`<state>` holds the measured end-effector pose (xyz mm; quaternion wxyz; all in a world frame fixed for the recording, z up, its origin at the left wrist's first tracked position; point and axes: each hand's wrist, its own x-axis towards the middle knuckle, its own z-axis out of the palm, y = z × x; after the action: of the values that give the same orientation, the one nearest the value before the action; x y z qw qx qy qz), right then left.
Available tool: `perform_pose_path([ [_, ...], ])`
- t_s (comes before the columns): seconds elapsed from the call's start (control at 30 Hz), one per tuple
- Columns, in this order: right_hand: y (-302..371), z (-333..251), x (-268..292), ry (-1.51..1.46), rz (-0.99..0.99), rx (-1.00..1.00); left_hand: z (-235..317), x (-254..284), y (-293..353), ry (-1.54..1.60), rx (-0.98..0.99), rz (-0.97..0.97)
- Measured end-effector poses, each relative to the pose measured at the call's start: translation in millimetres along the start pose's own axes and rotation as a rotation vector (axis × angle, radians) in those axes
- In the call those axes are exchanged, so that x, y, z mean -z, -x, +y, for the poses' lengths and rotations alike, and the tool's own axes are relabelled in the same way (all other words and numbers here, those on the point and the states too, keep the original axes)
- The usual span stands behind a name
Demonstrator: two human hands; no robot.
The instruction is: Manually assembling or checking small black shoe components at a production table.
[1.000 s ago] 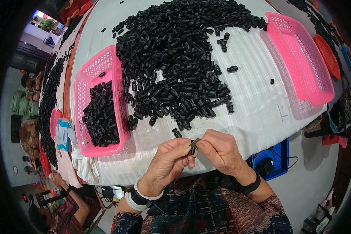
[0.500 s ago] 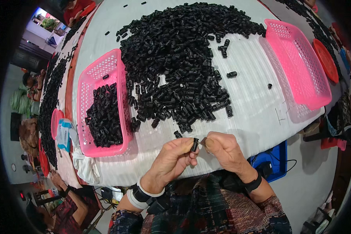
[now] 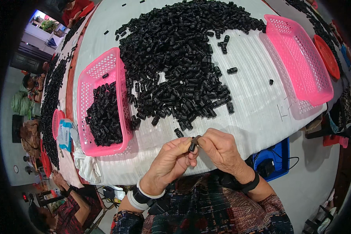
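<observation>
Head view: the left hand holds a small black part in a narrow pinch, the right hand grips a thin brownish piece at the part's upper end; beyond both hands spreads a pile of black parts, with 1 pink basket left of the grip

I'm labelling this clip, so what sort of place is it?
Probably a small-parts workshop: there's a large heap of black pieces, a pink basket holding more, and another person at a neighbouring table strewn with similar ones.
</observation>
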<state>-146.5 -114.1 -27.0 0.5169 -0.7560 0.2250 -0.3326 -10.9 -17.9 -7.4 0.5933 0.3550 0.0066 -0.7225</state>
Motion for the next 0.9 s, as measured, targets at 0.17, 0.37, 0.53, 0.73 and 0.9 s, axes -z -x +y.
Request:
perform_pose_path([
  [0.17,-1.0,-0.1,-2.1,0.084,0.003,0.017,0.9,3.2,-0.5,-0.004,-0.037,0.032],
  [0.37,-1.8,-7.1,-3.8,0.181,-0.07,0.018,1.9,3.3,-3.9,-0.066,-0.059,0.117],
  [0.53,-2.2,-7.1,5.4,-0.043,-0.065,-0.018,1.9,2.5,-1.2,-0.115,-0.05,0.101],
  [0.73,0.0,-18.1,7.6,-0.094,0.064,0.06,2.2,3.1,5.1,-0.026,-0.072,0.074],
  [0.9,-0.1,-17.3,-0.5,0.144,0.062,0.245,-0.6,-0.2,7.2,-0.031,-0.066,-0.032],
])
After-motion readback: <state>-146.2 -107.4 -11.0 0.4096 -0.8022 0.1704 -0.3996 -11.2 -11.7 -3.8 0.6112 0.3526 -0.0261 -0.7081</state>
